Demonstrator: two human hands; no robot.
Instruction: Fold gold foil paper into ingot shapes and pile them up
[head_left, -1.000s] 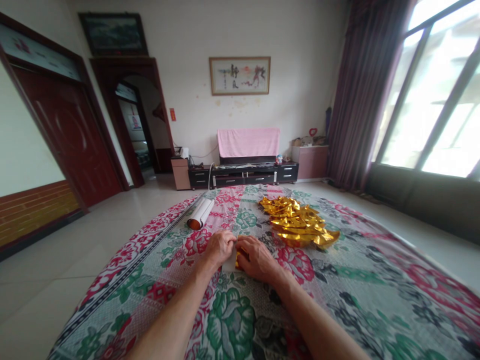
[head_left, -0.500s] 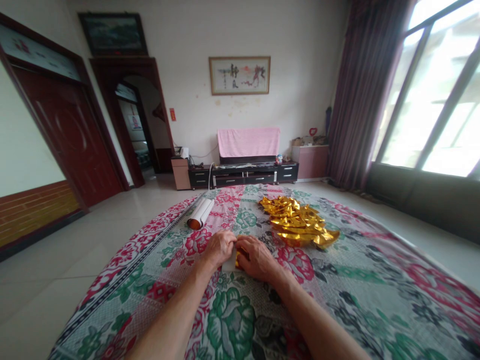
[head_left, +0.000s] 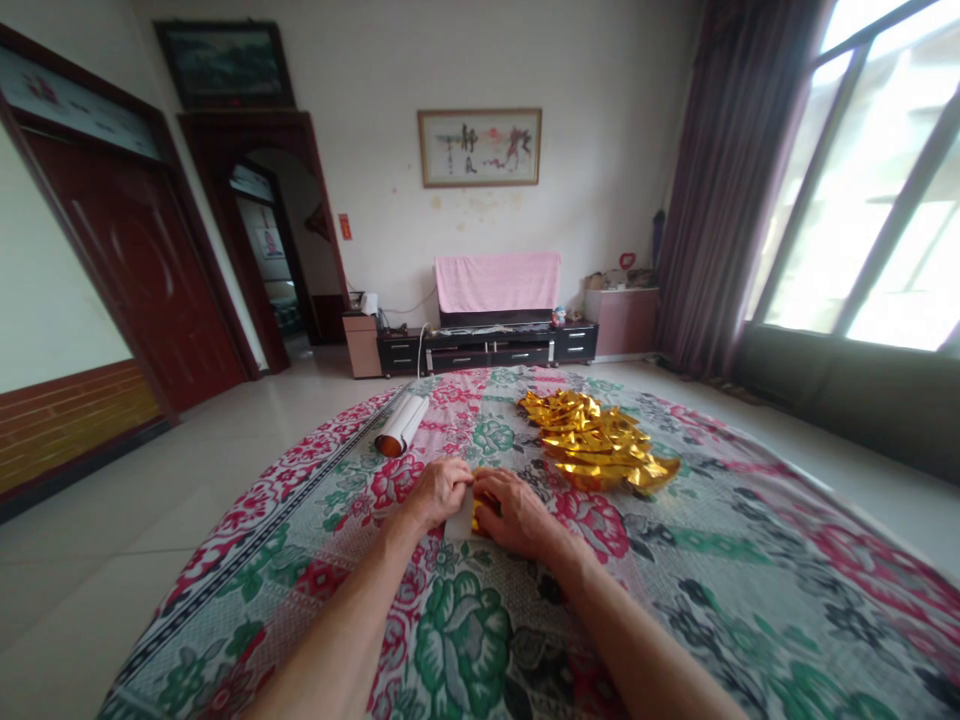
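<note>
Both my hands meet over a small sheet of gold foil paper [head_left: 478, 516] on the patterned tablecloth [head_left: 463, 640]. The paper's pale backing shows between the hands, with a gold strip turned over at its right side. My left hand [head_left: 444, 492] is closed, its fingertips pinching the paper's far edge. Curled over the gold part, my right hand [head_left: 516, 512] is closed on the same sheet, its thumb pressing the strip. The fingers hide much of the foil. Beyond my right hand lies a pile of folded gold foil ingots [head_left: 600, 445].
A rolled stack of paper [head_left: 403, 425], white outside and gold inside, lies beyond my left hand. The round table's far edge faces a low black TV cabinet [head_left: 491, 352] with a pink cloth [head_left: 496, 283] over the screen. A tall window [head_left: 892, 200] is on the right.
The hands have barely shifted and still hold the foil paper. A little more of the pale backing and gold strip shows between them. The pile and roll stay put.
</note>
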